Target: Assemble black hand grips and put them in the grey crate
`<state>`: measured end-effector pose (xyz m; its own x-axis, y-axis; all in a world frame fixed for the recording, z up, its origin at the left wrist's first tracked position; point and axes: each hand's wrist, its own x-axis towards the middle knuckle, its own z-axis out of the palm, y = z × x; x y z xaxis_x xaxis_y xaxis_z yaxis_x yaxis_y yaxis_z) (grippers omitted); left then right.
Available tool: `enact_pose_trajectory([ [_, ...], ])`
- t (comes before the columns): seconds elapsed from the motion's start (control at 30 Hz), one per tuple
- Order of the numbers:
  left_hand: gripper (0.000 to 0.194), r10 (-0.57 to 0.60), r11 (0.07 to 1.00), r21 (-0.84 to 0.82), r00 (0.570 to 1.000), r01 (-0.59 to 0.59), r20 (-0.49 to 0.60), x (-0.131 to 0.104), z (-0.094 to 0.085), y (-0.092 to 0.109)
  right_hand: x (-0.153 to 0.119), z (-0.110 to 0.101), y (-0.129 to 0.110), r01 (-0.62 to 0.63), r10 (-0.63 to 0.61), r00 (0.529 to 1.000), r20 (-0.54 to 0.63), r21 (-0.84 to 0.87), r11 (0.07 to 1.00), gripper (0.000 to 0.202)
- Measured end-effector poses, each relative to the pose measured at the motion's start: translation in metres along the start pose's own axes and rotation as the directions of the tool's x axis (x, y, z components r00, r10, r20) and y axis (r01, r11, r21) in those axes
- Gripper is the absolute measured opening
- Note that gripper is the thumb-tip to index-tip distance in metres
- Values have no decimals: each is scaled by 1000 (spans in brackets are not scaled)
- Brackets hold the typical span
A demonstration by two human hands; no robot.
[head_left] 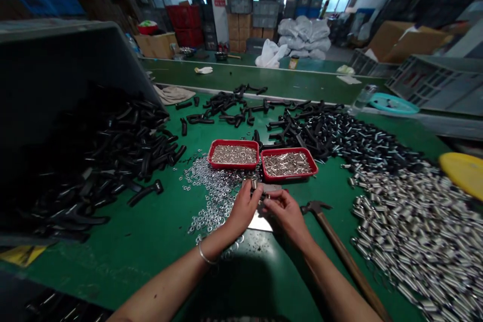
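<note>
My left hand [244, 209] is closed, and a short ribbed metal cylinder like a coil spring [254, 182] shows at its fingertips. Close beside it, my right hand [286, 210] has its thumb and fingers pinched together around a small dark and shiny part, too small to name. Both hands are over a flat metal plate [260, 223] on the green table. Just beyond them stand a red tray of tiny metal pieces [234, 155] and a red tray of small metal pins [289, 164]. Loose silvery washers [215, 201] lie spread left of my left hand.
A claw hammer [334, 239] lies right of my right arm. Spring-like metal cylinders [418, 231] are heaped at the right, with black parts with metal pins [347, 133] behind. Black curved parts [139, 136] spill from a tipped grey bin [128, 55] at left.
</note>
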<state>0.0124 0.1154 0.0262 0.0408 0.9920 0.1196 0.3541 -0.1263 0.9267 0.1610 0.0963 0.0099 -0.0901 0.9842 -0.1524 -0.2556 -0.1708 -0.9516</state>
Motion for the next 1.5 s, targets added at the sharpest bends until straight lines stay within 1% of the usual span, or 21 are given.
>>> enact_pose_trajectory([
  [0.03,19,-16,1000,-25,1000,16,-1,-1,1,2,-2,0,-1,111,-118,992,-40,-144,983,25],
  [0.1,21,-31,996,-89,1000,31,-1,-4,2,6,-6,3,-3,284,-332,942,-56,-401,871,19],
  [0.17,23,-49,984,-174,999,48,-2,-7,3,9,-8,7,-4,345,-432,900,-56,-514,786,15],
  [0.23,24,-86,957,-278,996,81,-5,-9,4,12,-9,13,-5,287,-373,922,-101,-468,836,17],
  [0.3,25,-134,924,-363,991,117,-21,-11,3,13,-8,19,-6,168,-213,969,-127,-299,940,22],
  [0.37,25,-154,912,-392,987,124,-46,-13,1,14,-6,24,-6,71,-83,991,-104,-119,990,28],
  [0.43,24,-110,932,-353,992,80,-66,-15,-1,13,-6,28,-4,29,-31,997,-66,-27,999,31],
  [0.53,22,4,975,-220,998,-18,-65,-13,-2,10,-12,32,2,-41,40,998,38,30,999,33],
  [0.63,24,14,979,-203,999,-6,37,-6,-3,4,-21,26,5,-104,105,983,150,-18,994,40],
  [0.67,25,12,975,-224,997,5,73,-4,-3,2,-23,18,2,-99,117,976,186,-106,989,39],
  [0.73,29,7,962,-272,995,22,104,0,-5,-1,-21,-7,-12,14,75,972,223,-377,926,34],
  [0.77,30,-6,955,-296,996,34,93,2,-7,-2,-17,-26,-22,101,13,978,210,-524,846,31],
  [0.83,34,-72,934,-348,996,84,50,5,-10,-2,2,-69,-45,216,-202,973,116,-769,602,24],
  [0.87,35,-108,922,-370,994,111,29,6,-11,-1,15,-92,-57,166,-296,955,20,-863,477,23],
  [0.9,36,-134,914,-384,991,130,17,6,-11,0,30,-115,-67,61,-356,931,-79,-929,364,23],
  [0.97,37,-146,913,-382,989,143,20,6,-8,3,64,-153,-80,-39,-394,905,-160,-954,298,24],
  [1.03,37,-125,922,-361,990,138,57,3,-1,7,95,-177,-82,-104,-393,897,-204,-960,260,24],
  [1.13,40,-123,929,-335,985,158,124,-3,13,8,130,-191,-72,-168,-366,900,-238,-963,212,20],
  [1.27,42,-191,896,-364,960,255,202,-8,27,2,156,-189,-57,-217,-340,902,-265,-961,173,17],
  [1.4,42,-221,867,-400,949,297,224,-4,30,-2,162,-188,-54,-222,-290,917,-274,-954,200,12],
  [1.5,40,-220,859,-424,955,287,201,1,25,-4,151,-196,-61,-234,-219,930,-295,-935,267,8],
])
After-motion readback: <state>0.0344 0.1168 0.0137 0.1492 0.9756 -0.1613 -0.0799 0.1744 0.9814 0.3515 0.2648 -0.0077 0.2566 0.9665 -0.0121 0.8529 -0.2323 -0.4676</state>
